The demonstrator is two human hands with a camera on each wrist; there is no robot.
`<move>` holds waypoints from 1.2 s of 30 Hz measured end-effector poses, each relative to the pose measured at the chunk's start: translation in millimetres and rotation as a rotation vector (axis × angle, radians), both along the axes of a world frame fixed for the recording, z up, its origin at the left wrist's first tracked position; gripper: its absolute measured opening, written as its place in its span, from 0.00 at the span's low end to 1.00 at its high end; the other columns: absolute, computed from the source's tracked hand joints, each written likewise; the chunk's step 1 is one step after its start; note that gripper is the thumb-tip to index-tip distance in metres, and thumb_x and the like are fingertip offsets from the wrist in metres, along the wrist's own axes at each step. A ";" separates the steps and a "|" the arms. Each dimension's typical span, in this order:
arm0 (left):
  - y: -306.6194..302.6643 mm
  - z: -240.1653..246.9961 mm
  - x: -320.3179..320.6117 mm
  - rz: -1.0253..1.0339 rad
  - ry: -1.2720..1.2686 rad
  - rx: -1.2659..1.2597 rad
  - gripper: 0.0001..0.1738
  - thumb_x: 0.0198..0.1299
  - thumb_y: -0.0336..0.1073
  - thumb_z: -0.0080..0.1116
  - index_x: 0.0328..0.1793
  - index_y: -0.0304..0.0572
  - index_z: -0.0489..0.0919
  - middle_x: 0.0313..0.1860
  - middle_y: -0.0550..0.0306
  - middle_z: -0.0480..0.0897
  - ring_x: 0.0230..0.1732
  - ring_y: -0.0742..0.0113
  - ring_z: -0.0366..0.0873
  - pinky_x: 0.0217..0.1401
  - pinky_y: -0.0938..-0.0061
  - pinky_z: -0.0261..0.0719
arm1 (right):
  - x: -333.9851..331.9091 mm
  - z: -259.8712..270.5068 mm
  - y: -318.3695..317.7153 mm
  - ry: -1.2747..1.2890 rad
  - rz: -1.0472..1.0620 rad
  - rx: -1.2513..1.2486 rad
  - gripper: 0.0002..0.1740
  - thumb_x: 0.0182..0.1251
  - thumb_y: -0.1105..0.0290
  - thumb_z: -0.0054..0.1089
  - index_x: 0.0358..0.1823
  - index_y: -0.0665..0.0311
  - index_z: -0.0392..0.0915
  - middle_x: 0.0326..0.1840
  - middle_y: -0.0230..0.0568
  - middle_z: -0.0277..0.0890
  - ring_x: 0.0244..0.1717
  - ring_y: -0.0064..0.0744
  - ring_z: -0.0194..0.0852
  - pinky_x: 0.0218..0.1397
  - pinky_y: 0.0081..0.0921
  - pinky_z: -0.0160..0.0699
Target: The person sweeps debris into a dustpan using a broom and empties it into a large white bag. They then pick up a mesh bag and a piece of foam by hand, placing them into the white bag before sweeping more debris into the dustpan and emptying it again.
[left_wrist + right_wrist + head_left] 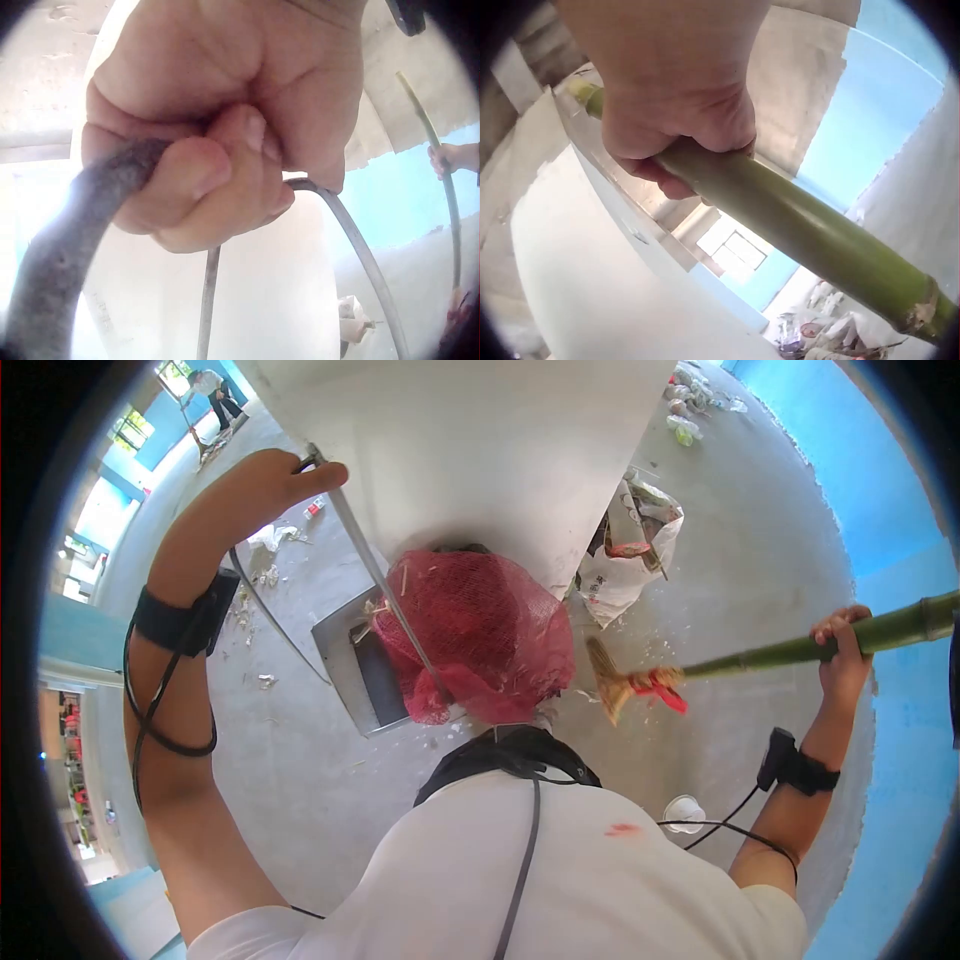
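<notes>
Grey bare floor (270, 800): bears loose pale scraps, too small to number. Count: one.
White flat-sided pillar (470, 460): rises directly ahead of the person. Count: one.
Green bamboo-handled broom (780, 655): slants inward from the person's right, probably so its fanned straw head (608, 678) reaches low; whether it touches the floor cannot be told. A red strip (662, 688) is tied near the head, presumably as binding. Count: one of each.
Red bulging mesh bag (480, 630): lies between person and pillar, overlapping the dustpan, likely so the pan bears it; contact beneath is hidden. Count: one.
Grey metal walled dustpan (338, 655): sits low, left of the bag's middle; its bent-rod handle (365, 550) stands tall, likely to spare stooping. Count: one pan, two visible rod legs.
White printed sack (612, 592): stands beside the pillar, perhaps for support, with scraps inside. Count: one.
Left hand (280, 478): fingers curled round the handle's top.
Right hand (845, 645): grips the bamboo. Hands: two.
White round container (685, 815): near the person's right side. Count: one.
</notes>
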State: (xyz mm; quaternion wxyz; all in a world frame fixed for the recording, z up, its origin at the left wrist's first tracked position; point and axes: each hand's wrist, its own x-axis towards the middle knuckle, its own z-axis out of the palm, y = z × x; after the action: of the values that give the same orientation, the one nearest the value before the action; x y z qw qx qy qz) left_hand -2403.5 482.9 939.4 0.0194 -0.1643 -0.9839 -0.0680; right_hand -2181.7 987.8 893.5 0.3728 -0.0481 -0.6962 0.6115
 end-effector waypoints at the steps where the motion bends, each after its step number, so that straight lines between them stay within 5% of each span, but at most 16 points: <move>1: 15.5 2.4 1.7 0.020 -0.009 -0.012 0.40 0.48 0.66 0.45 0.22 0.25 0.72 0.15 0.49 0.67 0.19 0.61 0.64 0.27 0.67 0.62 | -13.0 -2.9 13.0 0.024 0.047 -0.017 0.10 0.47 0.81 0.49 0.30 0.64 0.60 0.22 0.34 0.58 0.19 0.24 0.59 0.25 0.22 0.64; 10: 139.0 26.7 -1.3 0.167 -0.075 -0.082 0.33 0.51 0.59 0.48 0.25 0.25 0.71 0.16 0.51 0.65 0.21 0.66 0.62 0.26 0.69 0.61 | -190.6 -53.9 80.1 -0.133 0.666 -0.073 0.12 0.40 0.81 0.51 0.27 0.64 0.61 0.20 0.34 0.61 0.19 0.26 0.63 0.23 0.21 0.63; 15: 172.4 23.6 -9.0 0.255 -0.101 -0.076 0.32 0.52 0.57 0.49 0.24 0.26 0.70 0.15 0.54 0.63 0.21 0.68 0.60 0.26 0.70 0.61 | -219.4 -79.3 82.9 -0.200 0.860 -0.020 0.11 0.40 0.81 0.52 0.25 0.63 0.61 0.20 0.35 0.63 0.21 0.26 0.67 0.25 0.20 0.66; 19: 159.2 19.8 -3.2 0.246 -0.094 -0.044 0.33 0.53 0.59 0.47 0.22 0.28 0.67 0.16 0.57 0.62 0.22 0.71 0.57 0.26 0.72 0.59 | -246.1 -81.5 68.3 -0.269 0.597 0.159 0.11 0.46 0.69 0.57 0.28 0.65 0.66 0.22 0.36 0.66 0.24 0.24 0.68 0.30 0.20 0.66; 20: 157.9 18.3 -2.1 0.250 -0.101 -0.026 0.33 0.53 0.60 0.47 0.22 0.28 0.67 0.16 0.58 0.62 0.22 0.71 0.57 0.25 0.72 0.59 | -259.8 -83.9 75.0 -0.458 0.428 0.313 0.20 0.48 0.59 0.59 0.36 0.67 0.67 0.29 0.39 0.69 0.30 0.28 0.69 0.37 0.23 0.66; 23: 157.0 11.2 -1.0 0.240 -0.111 -0.022 0.34 0.52 0.61 0.46 0.21 0.30 0.66 0.15 0.59 0.60 0.22 0.72 0.56 0.25 0.73 0.58 | -262.8 -97.1 57.7 -0.326 -0.148 0.554 0.28 0.47 0.56 0.61 0.44 0.68 0.64 0.37 0.43 0.68 0.38 0.34 0.68 0.44 0.28 0.65; 24: 158.7 8.8 -1.4 0.249 -0.111 -0.035 0.34 0.52 0.62 0.46 0.20 0.31 0.66 0.15 0.60 0.60 0.22 0.72 0.56 0.25 0.73 0.58 | -262.1 -103.7 57.0 -0.276 -0.067 0.445 0.37 0.45 0.57 0.64 0.53 0.68 0.57 0.46 0.48 0.63 0.48 0.38 0.64 0.50 0.31 0.62; 28: 155.2 3.5 -5.0 0.263 -0.134 -0.050 0.34 0.52 0.62 0.46 0.21 0.31 0.66 0.15 0.60 0.60 0.21 0.72 0.56 0.25 0.73 0.59 | -252.5 -113.9 57.6 -0.164 -0.119 0.385 0.46 0.43 0.67 0.65 0.60 0.66 0.43 0.56 0.50 0.51 0.55 0.41 0.56 0.55 0.30 0.59; 31: 158.2 3.9 -2.2 0.256 -0.151 -0.027 0.34 0.52 0.62 0.46 0.21 0.31 0.67 0.15 0.60 0.60 0.21 0.72 0.57 0.25 0.72 0.59 | -252.7 -136.9 85.2 0.018 0.020 0.143 0.43 0.45 0.73 0.61 0.61 0.65 0.43 0.56 0.49 0.51 0.55 0.39 0.56 0.55 0.29 0.60; 35: 149.3 -5.6 -19.1 0.248 -0.112 -0.002 0.34 0.52 0.62 0.45 0.23 0.30 0.67 0.16 0.61 0.60 0.22 0.73 0.57 0.26 0.73 0.60 | -252.6 -139.6 112.6 0.060 -0.063 0.162 0.40 0.47 0.77 0.58 0.61 0.65 0.46 0.57 0.47 0.52 0.54 0.37 0.57 0.53 0.28 0.62; 36: 146.4 -5.2 -21.0 0.251 -0.111 -0.018 0.34 0.53 0.62 0.45 0.23 0.30 0.67 0.16 0.62 0.61 0.22 0.73 0.57 0.26 0.73 0.60 | -258.3 -137.9 114.5 0.100 -0.078 0.148 0.34 0.48 0.76 0.58 0.57 0.68 0.52 0.50 0.45 0.61 0.48 0.34 0.63 0.47 0.27 0.66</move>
State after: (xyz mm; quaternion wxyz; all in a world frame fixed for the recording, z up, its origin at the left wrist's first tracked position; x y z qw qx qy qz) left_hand -2424.5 629.3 934.2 -0.0282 -0.0359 -0.9968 -0.0651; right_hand -2439.9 1102.3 755.6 0.4334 -0.0169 -0.7177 0.5448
